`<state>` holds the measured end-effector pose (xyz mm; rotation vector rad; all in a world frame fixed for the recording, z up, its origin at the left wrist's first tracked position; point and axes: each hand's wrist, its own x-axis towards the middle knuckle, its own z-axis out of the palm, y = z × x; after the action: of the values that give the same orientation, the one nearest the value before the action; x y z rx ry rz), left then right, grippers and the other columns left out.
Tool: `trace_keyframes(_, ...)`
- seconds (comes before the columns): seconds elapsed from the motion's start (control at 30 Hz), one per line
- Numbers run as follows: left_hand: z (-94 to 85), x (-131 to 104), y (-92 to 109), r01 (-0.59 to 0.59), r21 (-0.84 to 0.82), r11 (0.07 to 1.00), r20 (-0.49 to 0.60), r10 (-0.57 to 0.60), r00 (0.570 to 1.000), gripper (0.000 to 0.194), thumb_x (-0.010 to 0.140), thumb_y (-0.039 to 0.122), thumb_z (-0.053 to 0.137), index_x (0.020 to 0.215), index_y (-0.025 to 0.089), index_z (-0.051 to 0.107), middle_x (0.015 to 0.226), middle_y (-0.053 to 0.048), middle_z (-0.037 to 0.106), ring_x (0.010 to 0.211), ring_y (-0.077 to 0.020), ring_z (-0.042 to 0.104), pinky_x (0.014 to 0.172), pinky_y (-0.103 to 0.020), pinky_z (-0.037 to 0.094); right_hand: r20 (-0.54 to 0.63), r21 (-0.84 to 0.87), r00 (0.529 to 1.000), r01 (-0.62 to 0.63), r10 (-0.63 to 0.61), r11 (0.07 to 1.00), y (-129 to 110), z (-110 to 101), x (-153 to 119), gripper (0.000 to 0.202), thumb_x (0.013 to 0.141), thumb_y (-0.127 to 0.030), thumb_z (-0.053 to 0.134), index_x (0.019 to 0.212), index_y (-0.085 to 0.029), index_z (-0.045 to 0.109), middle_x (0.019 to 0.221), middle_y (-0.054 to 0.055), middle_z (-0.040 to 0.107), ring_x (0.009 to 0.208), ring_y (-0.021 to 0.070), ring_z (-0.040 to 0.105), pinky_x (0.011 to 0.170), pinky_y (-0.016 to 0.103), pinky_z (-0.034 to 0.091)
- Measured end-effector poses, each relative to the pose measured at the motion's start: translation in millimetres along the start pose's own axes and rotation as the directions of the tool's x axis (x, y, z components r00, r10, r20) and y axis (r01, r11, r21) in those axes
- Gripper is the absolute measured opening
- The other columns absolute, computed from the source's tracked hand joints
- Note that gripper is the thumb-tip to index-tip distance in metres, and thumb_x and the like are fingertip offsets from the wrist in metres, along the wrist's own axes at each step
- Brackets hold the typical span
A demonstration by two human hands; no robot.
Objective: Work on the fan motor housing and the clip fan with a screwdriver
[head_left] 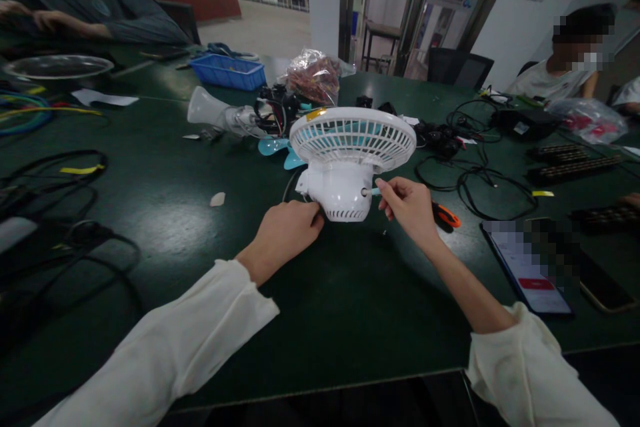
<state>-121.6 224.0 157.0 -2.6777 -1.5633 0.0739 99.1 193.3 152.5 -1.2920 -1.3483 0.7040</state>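
A white fan [345,187] with a slatted round guard [350,143] rests on the dark green table, its guard facing away and light blue blades showing through. My left hand [293,225] is closed at the lower left of the motor housing; what its fingers hold there is hidden. Between thumb and fingers my right hand [407,203] pinches a small light blue piece [375,191] against a hole in the right side of the housing. Beyond the fan lie more light blue blades [274,145].
Black cables [475,187], an orange-handled tool [447,215] and phones [530,273] lie at the right. Behind stand a blue basket [227,72], a plastic bag [315,77] and a white stand [215,110]. People sit at the far left and right.
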Motion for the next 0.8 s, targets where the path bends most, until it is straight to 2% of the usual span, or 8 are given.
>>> trace_keyframes(0.27,-3.4,-1,1,0.008,0.000,1.000,0.018,-0.008,1.000,0.033,0.089,0.034,0.035,0.084,0.018,0.064,0.083,-0.008,0.070,0.071,-0.0233,0.067,0.060,-0.032,0.049,-0.014,0.034,0.999,0.041,-0.041,0.999,0,-1,-1,0.027,0.079,-0.042,0.067,0.071,-0.017,0.062,0.055,-0.002,0.061,0.043,0.0077,0.053,0.040,0.018,0.042)
trace_keyframes(0.53,-1.7,2,-2,0.010,-0.044,0.999,0.022,-0.009,1.000,0.033,0.089,0.035,0.037,0.085,0.018,0.065,0.081,-0.009,0.070,0.071,-0.0238,0.067,0.061,-0.034,0.050,0.070,0.090,0.995,0.060,-0.066,0.994,-2,-7,-2,0.021,0.077,-0.037,0.069,0.087,-0.018,0.068,0.077,0.002,0.069,0.064,0.0124,0.064,0.059,0.025,0.055)
trace_keyframes(0.7,-2.6,0,-1,0.019,-0.037,0.999,0.030,-0.018,0.999,0.034,0.089,0.035,0.036,0.088,0.018,0.066,0.083,-0.010,0.070,0.074,-0.0252,0.068,0.064,-0.035,0.052,0.112,0.098,0.991,0.064,-0.075,0.993,0,-10,-3,0.019,0.077,-0.032,0.070,0.089,-0.018,0.070,0.083,0.003,0.071,0.071,0.0137,0.066,0.069,0.029,0.056)
trace_keyframes(0.8,-2.5,0,-1,0.014,-0.019,1.000,0.019,-0.013,1.000,0.035,0.089,0.034,0.034,0.088,0.018,0.066,0.082,-0.010,0.070,0.074,-0.0263,0.068,0.064,-0.037,0.052,0.107,0.107,0.992,0.060,-0.071,0.992,-1,-9,-4,0.018,0.077,-0.031,0.069,0.089,-0.017,0.070,0.083,0.003,0.071,0.072,0.0139,0.067,0.069,0.028,0.057)
